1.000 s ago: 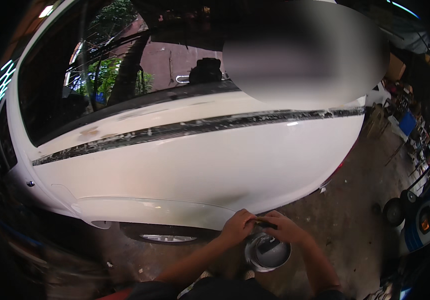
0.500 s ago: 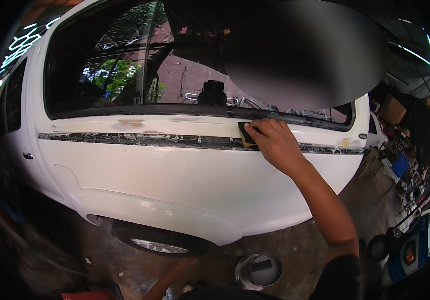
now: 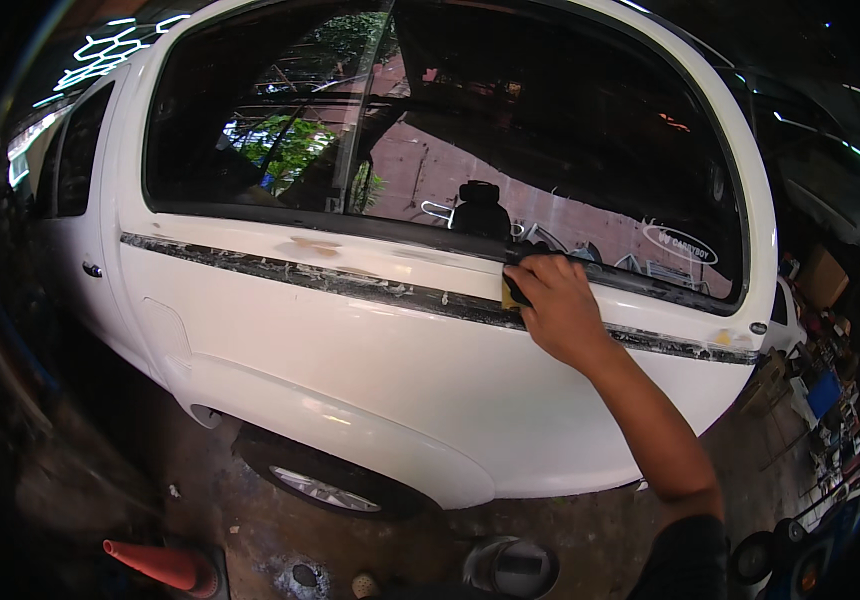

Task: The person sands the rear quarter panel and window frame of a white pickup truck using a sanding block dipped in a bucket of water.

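Observation:
My right hand (image 3: 562,310) reaches up to the side of a white vehicle (image 3: 370,365), just below its long side window (image 3: 590,150). Its fingers are closed on a black sanding block (image 3: 516,292) with a yellowish edge, pressed against the panel. Most of the block is hidden by the hand. It lies over a dark, scuffed strip (image 3: 350,280) that runs along the body and carries whitish residue. Above the strip are brownish sanded patches (image 3: 314,247), and a yellowish patch (image 3: 723,338) sits near its right end. My left hand is out of view.
Below the bodywork is a wheel (image 3: 325,490). On the floor stand an orange traffic cone (image 3: 165,565) at lower left and a round metal container (image 3: 515,568) near my feet. Cluttered items, including a blue object (image 3: 823,393), pile up at the right.
The view has shifted, so the vehicle sits further right and tilts. My left forearm has left the picture. My right hand stays on the strip with the sanding block.

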A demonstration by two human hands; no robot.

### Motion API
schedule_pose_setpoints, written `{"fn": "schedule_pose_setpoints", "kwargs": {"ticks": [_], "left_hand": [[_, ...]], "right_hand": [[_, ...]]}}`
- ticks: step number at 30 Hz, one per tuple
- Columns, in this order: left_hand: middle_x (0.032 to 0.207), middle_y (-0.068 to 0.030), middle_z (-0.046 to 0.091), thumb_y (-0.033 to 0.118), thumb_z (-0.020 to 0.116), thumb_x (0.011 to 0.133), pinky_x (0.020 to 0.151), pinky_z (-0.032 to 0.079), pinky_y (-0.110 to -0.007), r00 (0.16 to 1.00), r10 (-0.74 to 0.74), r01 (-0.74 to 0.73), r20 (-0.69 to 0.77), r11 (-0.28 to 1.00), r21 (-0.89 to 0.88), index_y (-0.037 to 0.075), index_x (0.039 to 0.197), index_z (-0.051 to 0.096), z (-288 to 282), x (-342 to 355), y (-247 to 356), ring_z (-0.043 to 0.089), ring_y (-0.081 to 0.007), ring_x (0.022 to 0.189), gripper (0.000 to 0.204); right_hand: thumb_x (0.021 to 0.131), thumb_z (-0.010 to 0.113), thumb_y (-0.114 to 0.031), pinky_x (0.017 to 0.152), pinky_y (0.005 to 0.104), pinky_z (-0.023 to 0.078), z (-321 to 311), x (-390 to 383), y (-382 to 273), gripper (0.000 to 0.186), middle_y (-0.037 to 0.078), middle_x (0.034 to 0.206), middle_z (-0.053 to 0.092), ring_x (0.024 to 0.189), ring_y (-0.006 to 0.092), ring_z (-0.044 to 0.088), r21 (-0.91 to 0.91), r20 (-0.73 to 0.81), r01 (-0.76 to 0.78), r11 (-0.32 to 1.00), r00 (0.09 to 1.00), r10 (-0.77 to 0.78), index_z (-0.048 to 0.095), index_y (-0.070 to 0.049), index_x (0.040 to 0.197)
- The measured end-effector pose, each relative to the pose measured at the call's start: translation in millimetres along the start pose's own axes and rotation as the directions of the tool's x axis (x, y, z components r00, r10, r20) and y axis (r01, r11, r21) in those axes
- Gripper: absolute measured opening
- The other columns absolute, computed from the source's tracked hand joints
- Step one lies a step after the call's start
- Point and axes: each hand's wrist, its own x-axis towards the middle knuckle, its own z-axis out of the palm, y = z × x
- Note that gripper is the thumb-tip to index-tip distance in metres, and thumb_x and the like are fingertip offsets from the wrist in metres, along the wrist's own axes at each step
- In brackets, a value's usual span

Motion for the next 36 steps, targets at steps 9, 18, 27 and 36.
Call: {"fn": "schedule_pose_setpoints", "kwargs": {"ticks": [9,18,27,36], "left_hand": [[0.107,-0.0180,0.069,0.017,0.053,0.089,0.086,0.050,-0.051,0.991,0.122,-0.118,-0.052,0.990,0.071,0.007,0.120,0.065,16.5,16.3,11.7,0.063,-0.0413,0.099,0.035],[0.109,-0.0177,0.068,0.018,0.052,0.089,0.088,0.049,-0.051,0.982,0.181,-0.174,-0.058,0.978,0.115,0.009,0.121,0.065,23.8,19.5,9.3,0.062,-0.0412,0.100,0.036],[0.115,-0.0158,0.064,0.021,0.049,0.090,0.091,0.047,-0.050,0.995,0.089,-0.090,0.035,0.995,0.041,0.011,0.124,0.063,9.5,34.8,5.4,0.058,-0.0383,0.106,0.037],[0.121,-0.0138,0.061,0.024,0.047,0.092,0.094,0.045,-0.049,0.995,0.064,-0.064,0.071,0.998,-0.002,0.014,0.126,0.061,6.9,44.9,0.1,0.055,-0.0354,0.111,0.039]], "right_hand": [[0.077,0.068,-0.010,0.086,0.0357,0.043,27.9,22.5,-21.8,0.026,0.004,0.103,0.059,0.102,0.0220,0.055,-0.119,-0.170,0.030,0.992,0.984,-0.050,0.069,-0.005,0.103],[0.084,0.063,-0.008,0.087,0.0371,0.045,30.9,2.6,-14.2,0.030,0.008,0.110,0.061,0.101,0.0243,0.058,-0.084,-0.181,0.117,0.990,0.975,-0.130,0.067,-0.001,0.113],[0.080,0.063,-0.008,0.083,0.0347,0.046,83.7,91.7,-84.5,0.019,0.006,0.098,0.061,0.097,0.0220,0.057,0.016,-0.228,0.125,0.992,0.966,-0.118,0.070,-0.003,0.097],[0.082,0.061,-0.008,0.089,0.0384,0.045,59.0,62.6,-88.0,0.028,0.007,0.113,0.064,0.106,0.0228,0.057,-0.083,-0.216,0.080,0.993,0.972,-0.097,0.069,-0.005,0.108]]}}
